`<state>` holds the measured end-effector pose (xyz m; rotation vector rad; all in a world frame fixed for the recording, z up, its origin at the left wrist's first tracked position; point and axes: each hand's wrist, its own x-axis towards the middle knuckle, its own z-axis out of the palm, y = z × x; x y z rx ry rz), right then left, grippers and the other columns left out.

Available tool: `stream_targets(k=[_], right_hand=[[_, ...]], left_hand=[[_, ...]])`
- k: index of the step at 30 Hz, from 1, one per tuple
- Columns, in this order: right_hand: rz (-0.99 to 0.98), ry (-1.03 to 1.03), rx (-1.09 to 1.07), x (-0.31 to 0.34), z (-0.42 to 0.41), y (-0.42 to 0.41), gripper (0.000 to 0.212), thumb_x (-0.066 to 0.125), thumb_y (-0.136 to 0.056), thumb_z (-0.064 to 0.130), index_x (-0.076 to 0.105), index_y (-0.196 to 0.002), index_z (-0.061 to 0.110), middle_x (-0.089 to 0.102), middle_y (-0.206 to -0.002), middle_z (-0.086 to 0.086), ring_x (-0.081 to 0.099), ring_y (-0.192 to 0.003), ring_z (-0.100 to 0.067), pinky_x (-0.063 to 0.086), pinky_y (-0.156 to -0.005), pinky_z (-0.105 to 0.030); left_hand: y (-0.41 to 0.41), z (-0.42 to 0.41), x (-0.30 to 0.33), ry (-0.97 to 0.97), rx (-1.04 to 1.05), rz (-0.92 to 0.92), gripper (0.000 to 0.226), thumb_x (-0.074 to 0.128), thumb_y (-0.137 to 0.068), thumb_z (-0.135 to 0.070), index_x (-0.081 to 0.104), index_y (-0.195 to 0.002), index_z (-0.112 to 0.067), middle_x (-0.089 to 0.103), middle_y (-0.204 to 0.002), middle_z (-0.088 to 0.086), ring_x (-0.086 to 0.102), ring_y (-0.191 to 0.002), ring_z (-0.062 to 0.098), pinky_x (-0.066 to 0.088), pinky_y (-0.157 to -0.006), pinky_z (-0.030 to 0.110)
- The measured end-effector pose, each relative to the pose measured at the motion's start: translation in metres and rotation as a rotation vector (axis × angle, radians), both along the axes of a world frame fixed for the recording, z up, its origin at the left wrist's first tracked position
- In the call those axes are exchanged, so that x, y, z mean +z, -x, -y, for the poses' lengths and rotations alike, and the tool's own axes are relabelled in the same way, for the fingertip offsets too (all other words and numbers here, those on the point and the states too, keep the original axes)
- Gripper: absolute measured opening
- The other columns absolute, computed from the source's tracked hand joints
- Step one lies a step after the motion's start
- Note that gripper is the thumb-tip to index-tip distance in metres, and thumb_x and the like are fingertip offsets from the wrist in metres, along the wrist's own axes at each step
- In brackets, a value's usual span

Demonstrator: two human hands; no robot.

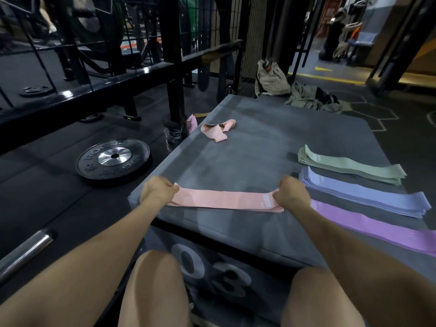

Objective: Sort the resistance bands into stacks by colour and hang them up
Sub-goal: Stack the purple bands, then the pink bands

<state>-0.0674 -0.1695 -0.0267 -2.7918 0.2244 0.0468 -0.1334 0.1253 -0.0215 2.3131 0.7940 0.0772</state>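
both forearms are bare, no sleeves, watch or rings showing on the left hand or right hand; knees bare too.

A flat stack of pink bands lies along the near edge of the grey padded box, stretched straight from left to right, with a small pale label near its right end. Further back on the box, loose pink bands sit crumpled (folded over themselves). On the right, three flat stacks lie side by side: green bands farthest, blue bands in the middle, purple bands nearest.
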Motion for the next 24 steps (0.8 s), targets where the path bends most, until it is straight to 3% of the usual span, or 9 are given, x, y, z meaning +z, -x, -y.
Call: stream_targets(k=[3,6,10,12,14,17,20,24], right_hand=[[0.105,0.015,0.186,0.002,-0.022,-0.003,0.037,0.054,-0.082,0.006,0.056,-0.118,0.005,0.054,-0.125,-0.017,0.046,-0.119,-0.034,0.039,-0.099,-0.034],[0.053,-0.093,0.438,0.005,-0.058,0.000,0.035,0.063,-0.082,0.013,0.060,-0.116,0.004,0.058,-0.122,-0.015,0.051,-0.116,-0.030,0.036,-0.098,-0.028],[-0.032,-0.163,0.686,0.001,-0.111,0.012,0.045,0.067,-0.084,0.020,0.055,-0.126,0.009,0.054,-0.129,-0.010,0.049,-0.121,-0.023,0.032,-0.102,-0.024],[-0.051,-0.185,0.726,-0.006,-0.132,0.014,0.053,0.070,-0.081,0.024,0.052,-0.130,0.013,0.049,-0.134,-0.008,0.046,-0.125,-0.023,0.033,-0.107,-0.028],[-0.054,-0.194,0.752,-0.013,-0.149,0.014,0.062,0.073,-0.078,0.028,0.048,-0.134,0.014,0.046,-0.136,-0.008,0.043,-0.127,-0.024,0.034,-0.108,-0.033],[-0.037,-0.174,0.785,-0.020,-0.164,0.013,0.071,0.074,-0.077,0.032,0.043,-0.138,0.016,0.043,-0.140,-0.008,0.041,-0.129,-0.026,0.034,-0.108,-0.038],[-0.027,-0.124,0.833,-0.028,-0.168,0.012,0.063,0.073,-0.076,0.033,0.049,-0.133,0.017,0.051,-0.131,-0.006,0.046,-0.122,-0.027,0.039,-0.102,-0.037],[-0.007,-0.118,0.863,-0.036,-0.166,0.010,0.053,0.071,-0.077,0.035,0.056,-0.126,0.019,0.057,-0.120,-0.005,0.051,-0.113,-0.027,0.040,-0.097,-0.033]], left_hand=[[0.000,-0.001,0.000,0.003,-0.001,0.033,0.019,0.056,-0.089,-0.026,0.068,-0.087,-0.012,0.061,-0.085,0.010,0.056,-0.083,0.027,0.041,-0.070,0.027],[0.002,-0.005,-0.002,0.009,0.006,0.047,0.022,0.050,-0.089,-0.019,0.068,-0.086,-0.008,0.064,-0.083,0.012,0.057,-0.079,0.027,0.043,-0.066,0.028],[0.001,-0.019,-0.014,0.199,0.021,0.104,0.018,0.054,-0.086,-0.009,0.070,-0.078,-0.011,0.069,-0.074,0.011,0.069,-0.083,0.029,0.057,-0.081,0.039],[0.000,-0.027,-0.020,0.374,0.023,0.149,0.022,0.057,-0.085,-0.001,0.067,-0.069,-0.011,0.065,-0.057,0.005,0.069,-0.064,0.020,0.060,-0.072,0.035],[0.002,-0.030,-0.020,0.510,0.002,0.168,0.018,0.058,-0.085,0.006,0.064,-0.072,-0.005,0.062,-0.051,0.002,0.061,-0.043,0.006,0.057,-0.054,0.020],[0.006,-0.032,-0.019,0.584,-0.017,0.199,0.010,0.067,-0.079,0.005,0.065,-0.080,-0.006,0.065,-0.066,0.006,0.064,-0.055,0.009,0.054,-0.052,0.014],[0.008,-0.041,-0.025,0.548,-0.098,0.215,0.022,0.065,-0.078,0.009,0.064,-0.077,-0.013,0.068,-0.059,-0.009,0.064,-0.059,0.003,0.052,-0.059,0.014],[0.010,-0.045,-0.033,0.511,-0.175,0.213,0.026,0.066,-0.074,0.013,0.063,-0.083,-0.011,0.067,-0.063,-0.004,0.063,-0.066,0.012,0.052,-0.067,0.016]])
